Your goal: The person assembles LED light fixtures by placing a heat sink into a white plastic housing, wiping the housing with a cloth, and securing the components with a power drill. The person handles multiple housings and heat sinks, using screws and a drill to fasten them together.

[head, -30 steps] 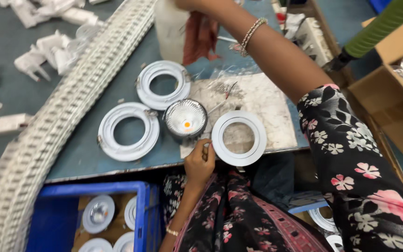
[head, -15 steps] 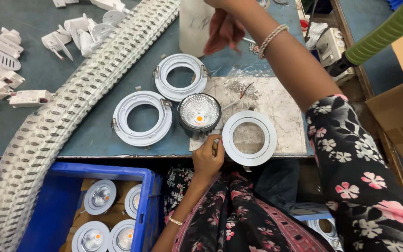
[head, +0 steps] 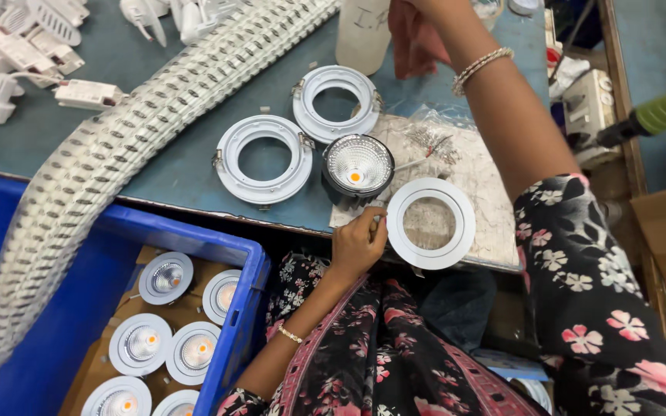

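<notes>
Left hand (head: 358,243) pinches something small at the surface (head: 156,166) edge; right hand (head: 414,35) closes on a white bottle (head: 362,31) at the far side.

Landmark = reflector lamp (head: 358,166), face up, amber LED at its centre. Left hand sits just below it, thumb and fingertips pressed together; the item in the pinch is too small to tell. Plain white ring (head: 431,223) lies just right of the hand, on the worn paper sheet (head: 487,185). Two clip rings: one (head: 264,159) left of the lamp, one (head: 337,104) above-left, both flat. Right hand is well above the lamp, fingers curled round the bottle, bracelet on the wrist. Clear bag of small parts (head: 433,139) right of the lamp. Long white ribbed strip (head: 117,146) curves away to the left. Blue crate (head: 79,308) below-left holds finished lamps.
</notes>
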